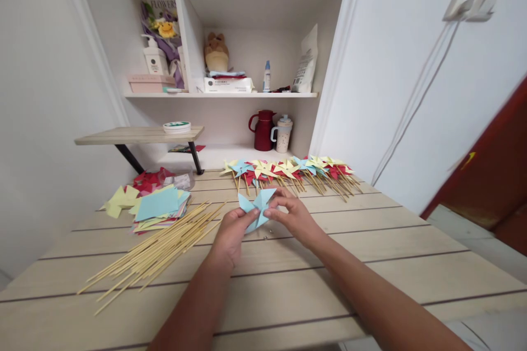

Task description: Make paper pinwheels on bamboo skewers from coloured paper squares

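Observation:
A light blue paper pinwheel (259, 205) is held up between my two hands, above the middle of the table. My left hand (233, 230) pinches it from the left, with the thumb on its centre. From the right, my right hand (290, 214) grips it with thumb and fingers; its fingertips behind the paper are partly hidden. A few tiny shiny metal pieces (265, 237) lie on the table just below the pinwheel. To the left, thin wooden sticks (160, 247) are spread in a loose bundle. Beyond them rests a stack of coloured paper squares (158, 204).
Finished-looking pinwheels on sticks (288, 170) lie along the table's back edge. Yellow folded paper (120, 200) and red paper pieces (150, 180) sit at the left, beside a clear plastic box (181, 180). A small raised stand (140, 135), a red jug (264, 130) and a cup (283, 134) are behind.

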